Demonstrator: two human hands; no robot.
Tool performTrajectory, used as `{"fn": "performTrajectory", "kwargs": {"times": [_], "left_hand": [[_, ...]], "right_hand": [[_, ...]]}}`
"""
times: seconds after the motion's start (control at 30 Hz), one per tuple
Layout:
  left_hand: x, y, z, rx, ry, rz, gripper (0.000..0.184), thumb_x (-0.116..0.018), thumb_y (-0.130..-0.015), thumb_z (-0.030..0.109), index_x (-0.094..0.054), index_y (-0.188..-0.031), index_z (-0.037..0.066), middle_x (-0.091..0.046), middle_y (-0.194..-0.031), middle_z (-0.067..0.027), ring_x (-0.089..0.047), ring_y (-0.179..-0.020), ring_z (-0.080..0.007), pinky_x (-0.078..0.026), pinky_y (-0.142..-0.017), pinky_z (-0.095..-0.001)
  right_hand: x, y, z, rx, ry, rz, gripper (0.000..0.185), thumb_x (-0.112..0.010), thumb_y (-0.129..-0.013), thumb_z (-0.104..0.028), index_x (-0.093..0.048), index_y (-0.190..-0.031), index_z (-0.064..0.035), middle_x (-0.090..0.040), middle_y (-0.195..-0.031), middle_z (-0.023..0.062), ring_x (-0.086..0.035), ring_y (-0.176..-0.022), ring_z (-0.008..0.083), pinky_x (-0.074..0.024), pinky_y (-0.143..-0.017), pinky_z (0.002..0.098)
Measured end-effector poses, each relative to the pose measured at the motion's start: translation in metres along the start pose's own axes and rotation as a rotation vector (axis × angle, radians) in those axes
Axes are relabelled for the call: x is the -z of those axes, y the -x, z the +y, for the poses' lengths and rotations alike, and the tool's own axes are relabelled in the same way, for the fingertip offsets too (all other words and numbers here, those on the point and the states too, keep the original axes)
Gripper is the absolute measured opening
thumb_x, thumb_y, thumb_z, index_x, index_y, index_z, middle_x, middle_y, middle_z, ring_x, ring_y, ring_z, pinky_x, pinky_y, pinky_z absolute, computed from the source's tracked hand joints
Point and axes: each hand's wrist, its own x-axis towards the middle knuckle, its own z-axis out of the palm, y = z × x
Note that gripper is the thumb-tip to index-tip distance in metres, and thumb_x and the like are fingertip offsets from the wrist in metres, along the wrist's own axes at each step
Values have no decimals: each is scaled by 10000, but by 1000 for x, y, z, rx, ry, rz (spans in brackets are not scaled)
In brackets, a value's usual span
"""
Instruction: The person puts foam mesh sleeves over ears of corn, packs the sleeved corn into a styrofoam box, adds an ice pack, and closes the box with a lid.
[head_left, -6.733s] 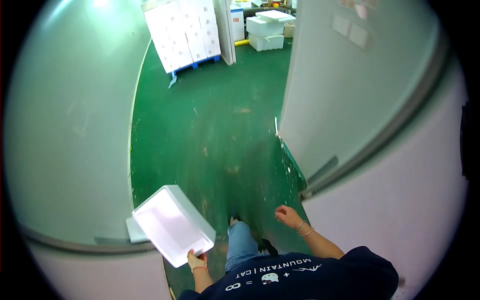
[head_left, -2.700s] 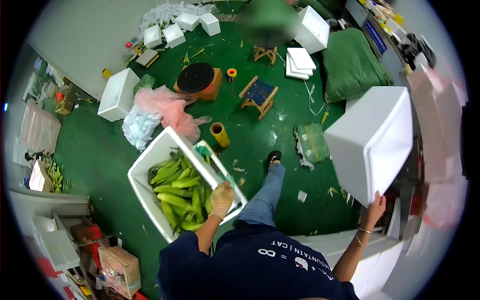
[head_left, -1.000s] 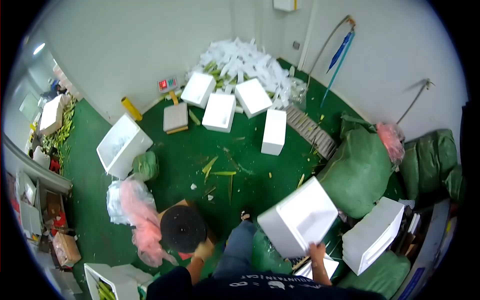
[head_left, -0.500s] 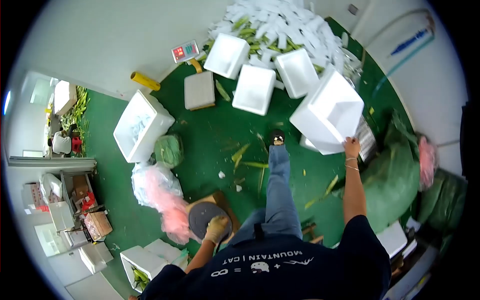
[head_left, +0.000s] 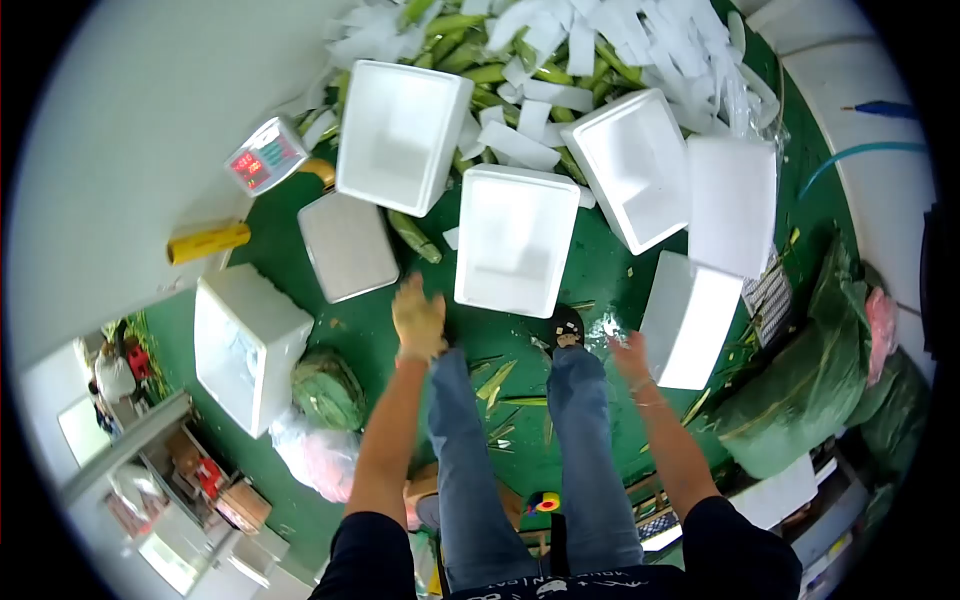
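Note:
My left hand (head_left: pixel 418 318), which seems to wear a thin glove, reaches forward with its fingers stretched out and nothing in it. It is nearest to the steel-topped scale (head_left: pixel 348 246) and a single corn cob (head_left: pixel 413 236) in green husk. My right hand (head_left: pixel 630 358) looks slightly blurred, its fingers apart and holding nothing visible. It hovers left of a white foam box (head_left: pixel 690 320). In front of me stands an empty foam box (head_left: pixel 516 240), with a second foam box (head_left: pixel 400 140) to its left and a third foam box (head_left: pixel 632 170) to its right.
Behind the boxes lies a heap of husked-green corn cobs (head_left: pixel 485 73) mixed with white strips (head_left: pixel 520 145). At left are the scale's lit display (head_left: pixel 262 160), a yellow roll (head_left: pixel 208 243), a foam box (head_left: pixel 245 350) and a green bundle (head_left: pixel 328 390). Green sacking (head_left: pixel 790 400) lies at right.
My right hand has let go of the large foam box, now standing at right. My left hand has left the round stool seat and moved forward. My view is lower and nearer the boxes.

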Motion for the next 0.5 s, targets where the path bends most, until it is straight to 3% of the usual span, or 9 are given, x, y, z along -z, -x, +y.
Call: {"fn": "performTrajectory", "kwargs": {"times": [0.03, 0.07, 0.13, 0.17, 0.23, 0.27, 0.37, 0.47, 0.5], "left_hand": [[-36, -51, -18, -144, -30, 165, 587, -595, -750, 296, -438, -1220, -20, -523, -1157, -174, -488, -1076, -311, -406, -907, -357], [-40, -99, -9, -55, -128, 76, 615, -615, -738, 309, -434, -1225, -19, -523, -1161, -176, -481, -1099, -303, -403, -917, -361], [-51, -176, 7, 72, -201, 35, 669, -647, -722, 326, -415, -1240, -28, -521, -1172, -186, -485, -1113, -296, -404, -921, -371], [-66, -206, 7, 108, -179, 80, 694, -658, -719, 329, -400, -1249, -38, -519, -1180, -194, -497, -1105, -297, -409, -916, -377], [-102, -248, -7, 53, 27, 79, 630, -658, -731, 301, -419, -1217, -21, -553, -1132, -207, -547, -1023, -327, -439, -875, -383], [-81, -260, 12, 281, 109, -168, 504, -637, -728, 309, -498, -1103, 2, -600, -1029, -208, -583, -923, -367, -468, -824, -392], [-83, -274, 10, 102, 41, -146, 368, -598, -732, 311, -556, -959, 24, -627, -941, -197, -593, -875, -375, -483, -791, -403], [-22, -255, 55, -30, 207, -65, 405, -628, -689, 294, -596, -995, 30, -636, -933, -150, -598, -865, -335, -479, -776, -376], [-6, -248, 67, -384, 355, 177, 343, -643, -689, 215, -607, -976, 29, -633, -908, -142, -599, -848, -326, -481, -764, -366]], "right_hand": [[-38, -8, -18, 15, 204, 25, 733, -727, -682, -441, -439, -1137, 56, -511, -1145, 243, -489, -1089, 303, -381, -914, 410], [-56, -14, -84, -37, 130, -108, 810, -719, -678, -465, -395, -1197, 66, -492, -1171, 253, -495, -1078, 339, -400, -905, 415], [-108, -56, -97, 65, 351, 10, 875, -709, -673, -483, -365, -1248, 79, -496, -1166, 269, -538, -1015, 377, -448, -852, 427], [-152, -85, -56, 209, 648, 253, 862, -707, -671, -477, -379, -1239, 81, -520, -1136, 275, -574, -962, 380, -477, -809, 434], [-185, -113, -60, 114, 403, 249, 637, -680, -709, -390, -470, -1110, 58, -605, -962, 251, -613, -825, 381, -496, -732, 445], [-189, -117, -65, 60, 426, 209, 536, -655, -728, -356, -492, -1051, 38, -620, -894, 230, -615, -792, 380, -498, -708, 446], [-161, -84, -115, -76, 433, 155, 336, -618, -753, -296, -538, -870, 9, -619, -763, 210, -587, -711, 419, -466, -634, 484], [-89, -6, -144, -242, 212, 349, 305, -686, -767, -190, -575, -911, 55, -639, -769, 142, -599, -708, 192, -478, -656, 326], [-57, 17, -146, -122, 31, 485, 281, -671, -786, -171, -582, -918, 59, -652, -839, 134, -594, -745, 174, -483, -681, 317]]}}
